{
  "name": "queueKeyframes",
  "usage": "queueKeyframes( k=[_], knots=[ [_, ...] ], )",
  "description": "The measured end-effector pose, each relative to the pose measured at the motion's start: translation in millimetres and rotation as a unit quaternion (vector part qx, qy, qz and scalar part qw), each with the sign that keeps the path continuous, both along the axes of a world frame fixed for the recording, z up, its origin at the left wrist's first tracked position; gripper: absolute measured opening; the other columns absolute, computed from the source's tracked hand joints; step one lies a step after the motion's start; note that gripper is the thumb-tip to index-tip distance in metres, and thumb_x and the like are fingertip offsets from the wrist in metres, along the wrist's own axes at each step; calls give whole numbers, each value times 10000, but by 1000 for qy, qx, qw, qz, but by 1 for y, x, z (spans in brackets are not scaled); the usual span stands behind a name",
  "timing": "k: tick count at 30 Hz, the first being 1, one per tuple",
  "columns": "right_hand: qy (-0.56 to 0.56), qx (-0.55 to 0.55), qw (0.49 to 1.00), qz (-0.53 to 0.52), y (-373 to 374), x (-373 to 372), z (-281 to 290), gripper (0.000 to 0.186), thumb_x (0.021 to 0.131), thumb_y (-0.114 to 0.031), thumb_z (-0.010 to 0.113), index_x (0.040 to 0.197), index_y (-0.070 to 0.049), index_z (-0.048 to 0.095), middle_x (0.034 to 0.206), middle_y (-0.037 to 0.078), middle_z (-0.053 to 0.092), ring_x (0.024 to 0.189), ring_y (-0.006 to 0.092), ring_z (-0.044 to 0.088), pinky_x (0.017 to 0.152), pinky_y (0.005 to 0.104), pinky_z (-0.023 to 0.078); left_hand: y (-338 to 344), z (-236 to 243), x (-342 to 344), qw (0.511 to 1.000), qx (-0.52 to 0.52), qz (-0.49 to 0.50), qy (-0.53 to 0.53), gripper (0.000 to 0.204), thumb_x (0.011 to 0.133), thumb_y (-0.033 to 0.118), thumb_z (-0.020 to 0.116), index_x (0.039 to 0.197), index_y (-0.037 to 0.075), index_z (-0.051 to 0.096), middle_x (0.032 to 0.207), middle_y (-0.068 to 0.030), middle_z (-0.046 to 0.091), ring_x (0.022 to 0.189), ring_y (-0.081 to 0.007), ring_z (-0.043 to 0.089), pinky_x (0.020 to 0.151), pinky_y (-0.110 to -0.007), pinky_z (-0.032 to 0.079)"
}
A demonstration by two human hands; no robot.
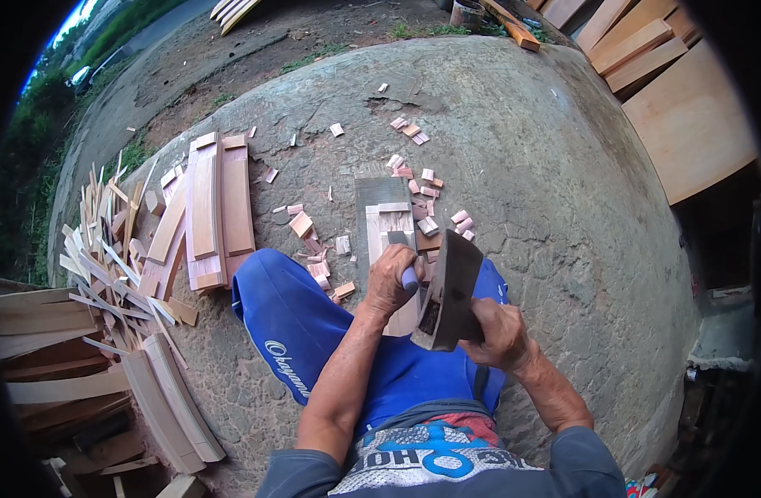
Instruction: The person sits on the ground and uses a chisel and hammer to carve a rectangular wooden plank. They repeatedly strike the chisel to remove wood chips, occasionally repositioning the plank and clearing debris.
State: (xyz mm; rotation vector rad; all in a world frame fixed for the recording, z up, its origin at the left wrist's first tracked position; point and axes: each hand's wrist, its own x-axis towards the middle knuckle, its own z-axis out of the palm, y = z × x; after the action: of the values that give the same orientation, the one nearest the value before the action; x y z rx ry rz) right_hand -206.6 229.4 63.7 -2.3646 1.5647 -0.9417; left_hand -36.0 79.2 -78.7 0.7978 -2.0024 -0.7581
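My left hand (386, 280) is closed around a chisel (409, 280) with a bluish-purple handle, its blade pointing away from me. Below the blade lies a pale, notched wooden piece (379, 226), set lengthwise on a dark grey board (370, 191) between my knees. In my right hand (502, 334) is a mallet with a large, dark, blocky head (449, 290), raised just right of the chisel handle. The mallet head hides part of the wooden piece, and its handle is mostly covered by my fingers. Whether the chisel edge touches the wood I cannot tell.
Small pinkish wood offcuts (429, 192) are scattered beside the board on rough concrete (555, 216). Notched wooden pieces (204, 212) are stacked at the left, near a heap of thin strips (119, 249). More pieces (171, 407) lie nearer. Panels (687, 124) stand at the far right.
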Motion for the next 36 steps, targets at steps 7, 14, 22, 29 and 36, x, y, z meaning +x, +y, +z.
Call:
queueKeyframes(
  k=[7,14,22,29,36],
  knots=[
    [217,113,969,-40,-22,-2,-50,283,812,-4,653,1054,-34,508,722,137,613,601,310,705,488,413,561,-2,-20,0,992,123,-33,14,186,798,134,750,945,57,666,971,-103,665,902,-314,666,760,-421,558],
    [43,119,991,-42,6,12,-37,388,742,-22,725,1072,-21,520,788,153,635,690,375,713,560,459,580,-1,-3,32,998,55,32,18,115,871,105,751,903,39,662,1036,-143,735,1032,-329,721,873,-409,592],
    [-18,131,989,-66,21,14,-53,424,709,-33,743,1081,-11,539,852,177,678,735,399,715,597,466,575,3,0,27,1000,10,17,-8,96,888,43,741,886,18,648,938,-157,725,1009,-350,743,869,-413,597],
    [-2,123,991,-59,10,10,-47,453,703,-40,770,1109,-10,569,845,156,667,717,372,712,592,440,566,1,10,21,999,24,34,13,122,884,96,735,856,42,630,880,-125,688,825,-329,707,734,-421,587],
    [-36,-165,981,98,-5,22,4,469,678,-33,812,1058,-66,540,755,68,605,599,230,668,522,353,526,-1,7,21,999,37,28,-4,135,901,100,714,829,47,613,838,-120,667,785,-337,686,702,-434,570]
  ],
)
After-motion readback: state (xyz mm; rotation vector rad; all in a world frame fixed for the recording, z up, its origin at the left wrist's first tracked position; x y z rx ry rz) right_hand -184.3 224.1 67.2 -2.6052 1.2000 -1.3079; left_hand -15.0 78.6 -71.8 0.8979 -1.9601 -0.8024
